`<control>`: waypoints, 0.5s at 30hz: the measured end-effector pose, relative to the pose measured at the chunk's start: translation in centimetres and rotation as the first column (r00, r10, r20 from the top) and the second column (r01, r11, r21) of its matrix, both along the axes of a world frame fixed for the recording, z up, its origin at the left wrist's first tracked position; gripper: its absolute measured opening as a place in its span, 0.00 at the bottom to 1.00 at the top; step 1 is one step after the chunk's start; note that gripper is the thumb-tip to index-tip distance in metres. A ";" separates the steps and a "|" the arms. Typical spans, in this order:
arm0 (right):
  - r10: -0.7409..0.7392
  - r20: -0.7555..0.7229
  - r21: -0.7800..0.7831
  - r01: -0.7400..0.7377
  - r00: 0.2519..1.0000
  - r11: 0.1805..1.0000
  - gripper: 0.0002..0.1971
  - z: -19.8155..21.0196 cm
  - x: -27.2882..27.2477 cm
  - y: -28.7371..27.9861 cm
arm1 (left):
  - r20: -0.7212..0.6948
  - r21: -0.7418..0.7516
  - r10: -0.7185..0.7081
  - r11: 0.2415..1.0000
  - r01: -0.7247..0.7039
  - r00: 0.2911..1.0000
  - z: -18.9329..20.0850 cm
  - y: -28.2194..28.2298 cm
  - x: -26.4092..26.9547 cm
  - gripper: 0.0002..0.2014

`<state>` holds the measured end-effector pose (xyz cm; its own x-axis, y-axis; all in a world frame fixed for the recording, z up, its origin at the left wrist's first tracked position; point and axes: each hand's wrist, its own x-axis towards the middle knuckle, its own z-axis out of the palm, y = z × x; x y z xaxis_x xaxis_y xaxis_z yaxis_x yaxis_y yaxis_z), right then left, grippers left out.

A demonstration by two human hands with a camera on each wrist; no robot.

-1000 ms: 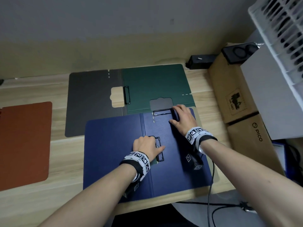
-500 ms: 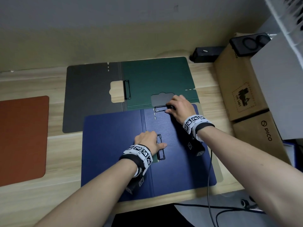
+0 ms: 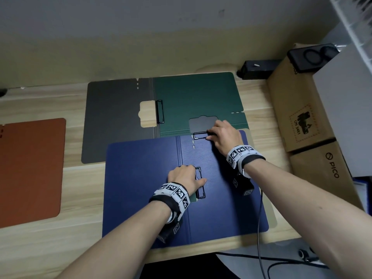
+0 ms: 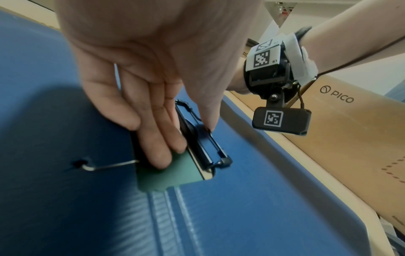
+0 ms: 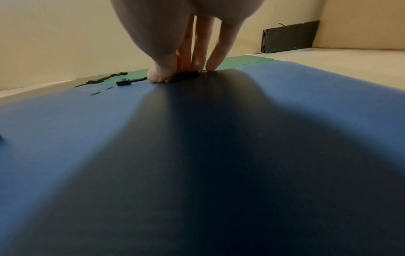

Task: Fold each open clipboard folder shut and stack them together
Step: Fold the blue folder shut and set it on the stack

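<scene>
A blue folder (image 3: pixel 141 178) lies open and flat at the desk's front, over a beige folder (image 3: pixel 271 214) and the near edge of an open green-and-grey folder (image 3: pixel 193 97). My left hand (image 3: pixel 186 177) is at the blue folder's side clip (image 3: pixel 200 184). In the left wrist view the fingers (image 4: pixel 162 152) lie on the clip's lever and the thumb presses its wire frame (image 4: pixel 210 152). My right hand (image 3: pixel 219 133) pinches the top clip (image 3: pixel 199 135) at the far edge, thumb in front and fingers (image 5: pixel 210 57) behind. A brown folder (image 3: pixel 30 168) lies at the left.
Cardboard boxes (image 3: pixel 298 117) stand stacked along the right side, close to the folders. A black device (image 3: pixel 255 69) sits against the back wall. A cable (image 3: pixel 259 228) trails from my right wrist over the desk's front edge.
The head view has shifted a little. Both hands stay on the same two clips, and the blue folder still lies flat and open.
</scene>
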<state>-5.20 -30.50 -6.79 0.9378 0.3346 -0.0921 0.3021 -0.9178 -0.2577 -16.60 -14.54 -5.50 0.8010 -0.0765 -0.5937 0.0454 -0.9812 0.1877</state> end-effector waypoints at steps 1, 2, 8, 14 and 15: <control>-0.024 -0.021 0.021 0.025 0.999 0.999 0.16 0.0 -0.2 0.1 | -0.011 -0.010 0.010 1.000 -0.010 1.000 0.0 0.0 0.0 0.24; -0.041 -0.043 0.034 0.043 0.998 0.998 0.17 0.1 -0.4 0.1 | -0.021 -0.023 0.020 1.000 -0.020 1.000 0.1 -0.1 0.1 0.24; -0.334 -0.077 0.071 0.339 0.939 0.938 0.28 1.5 -3.4 -3.4 | -0.057 -0.056 0.026 0.998 -0.029 0.998 0.1 -0.3 0.8 0.22; -0.595 -0.283 0.040 0.629 0.752 0.777 0.30 1.7 -6.3 -7.5 | -0.067 -0.001 -0.054 0.999 0.054 0.996 0.3 -0.4 1.1 0.23; -0.612 -0.298 0.030 0.648 0.733 0.761 0.30 1.8 -6.5 -7.5 | -0.072 0.009 -0.072 0.997 0.073 0.995 0.4 -0.4 1.1 0.23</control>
